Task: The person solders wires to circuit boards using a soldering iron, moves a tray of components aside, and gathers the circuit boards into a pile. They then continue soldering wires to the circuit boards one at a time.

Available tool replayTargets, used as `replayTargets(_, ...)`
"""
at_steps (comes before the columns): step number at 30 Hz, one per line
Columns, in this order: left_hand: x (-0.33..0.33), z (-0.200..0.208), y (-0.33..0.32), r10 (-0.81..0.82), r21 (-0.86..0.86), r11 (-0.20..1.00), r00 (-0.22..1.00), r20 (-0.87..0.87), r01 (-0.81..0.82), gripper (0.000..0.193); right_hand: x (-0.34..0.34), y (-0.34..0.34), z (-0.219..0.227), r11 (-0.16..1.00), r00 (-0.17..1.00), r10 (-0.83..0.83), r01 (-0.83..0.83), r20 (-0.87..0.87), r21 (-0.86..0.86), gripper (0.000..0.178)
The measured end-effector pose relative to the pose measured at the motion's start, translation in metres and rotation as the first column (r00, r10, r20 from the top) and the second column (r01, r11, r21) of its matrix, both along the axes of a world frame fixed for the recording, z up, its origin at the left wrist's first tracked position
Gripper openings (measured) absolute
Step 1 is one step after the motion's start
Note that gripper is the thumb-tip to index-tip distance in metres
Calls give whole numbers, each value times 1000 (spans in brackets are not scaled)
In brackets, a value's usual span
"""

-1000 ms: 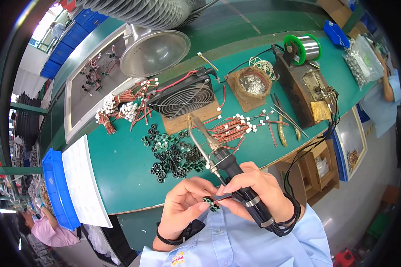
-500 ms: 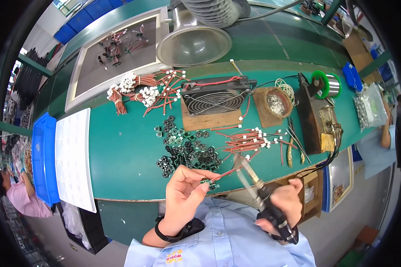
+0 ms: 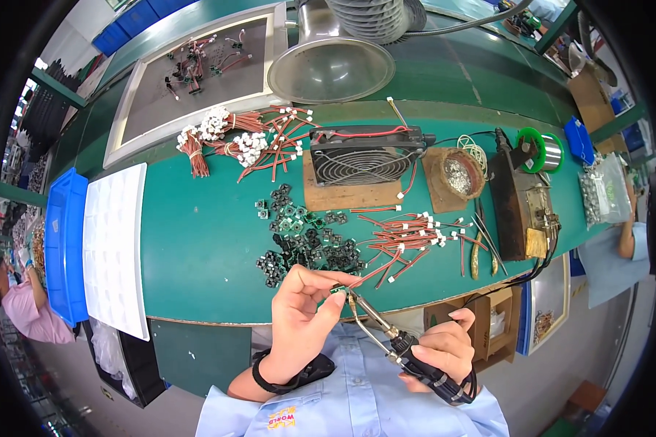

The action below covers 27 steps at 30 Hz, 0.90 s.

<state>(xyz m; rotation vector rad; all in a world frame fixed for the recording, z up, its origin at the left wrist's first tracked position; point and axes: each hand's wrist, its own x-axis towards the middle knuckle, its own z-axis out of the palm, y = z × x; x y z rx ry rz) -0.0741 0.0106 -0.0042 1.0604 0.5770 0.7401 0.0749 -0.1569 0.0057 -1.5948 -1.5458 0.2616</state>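
Observation:
Between the thumb and fingers of my left hand [image 3: 297, 315] is a small green circuit board [image 3: 337, 289]. A red-and-black wire lead [image 3: 377, 272] runs from the board up toward the pile of leads. My right hand [image 3: 446, 348] is wrapped round a black soldering iron [image 3: 424, 363] with a thin metal feed tube [image 3: 366, 329] alongside its shaft. The iron's tip meets the board's edge by the wire end; the exact contact is too small to make out. Beyond my hands lie a heap of small black-and-green boards [image 3: 310, 251] and several loose wire leads [image 3: 408, 233].
A fan [image 3: 364, 162] stands on a wooden board, beside a round tip-cleaning pot [image 3: 459, 178]. To the right are tweezers [image 3: 490, 244], pliers [image 3: 476, 258], a soldering station [image 3: 516, 207] and a solder reel [image 3: 543, 151]. A white tray [image 3: 115, 247] and blue bin [image 3: 65, 247] sit left.
My right hand has swung the soldering iron left and down, bringing its tip to the board. My left hand still pinches the board, nearly in place. The view has shifted slightly.

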Motion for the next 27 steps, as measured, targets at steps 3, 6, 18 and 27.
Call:
replayTargets(3, -1, 0, 1, -11, -4, 1000, 1000, 2, 11, 13, 0, 1, 0, 1000, 1000, 3, -3, 0, 6, 46)
replayTargets(6, -1, 0, 1, -17, -3, 1000, 1000, 3, 17, 14, 0, 1, 1, 1000, 1000, 1, -1, -1, -10, 46)
replayTargets(18, -2, -3, 1, -20, 17, 1000, 1000, 5, 20, 14, -1, 0, -3, 999, 1000, -16, 16, 2, 30, 45)
replayTargets(27, -1, 0, -1, -13, 7, 1000, 1000, 2, 13, 14, -1, -1, -1, 1000, 999, -19, 19, 36, 9, 46)
